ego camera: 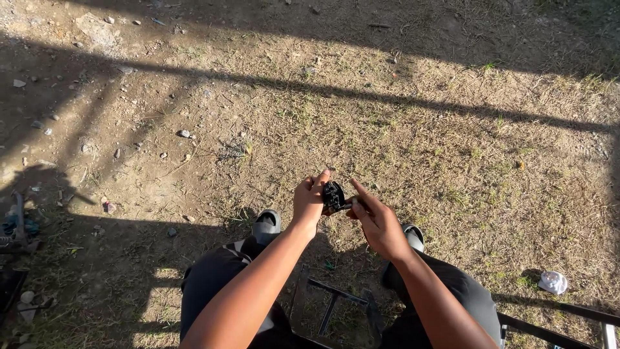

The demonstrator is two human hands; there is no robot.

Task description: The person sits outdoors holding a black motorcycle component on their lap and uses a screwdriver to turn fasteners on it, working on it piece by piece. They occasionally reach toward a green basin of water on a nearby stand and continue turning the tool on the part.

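I sit over dry, grassy ground with both arms stretched out in front of me. My left hand (309, 199) grips a small black part (333, 195) with its fingers closed round the left side. On the part's right side my right hand (376, 222) pinches or touches it with its fingertips; a thin piece seems to stick out there, too small to make out. Both hands meet above my knees and my grey shoes (266, 225).
A black metal frame (336, 298) lies between my legs, with a bar (555, 311) running off to the lower right. A crumpled white scrap (553, 282) lies at the right. Dark tools or clutter (16, 229) sit at the left edge, and small stones (185, 134) dot the ground.
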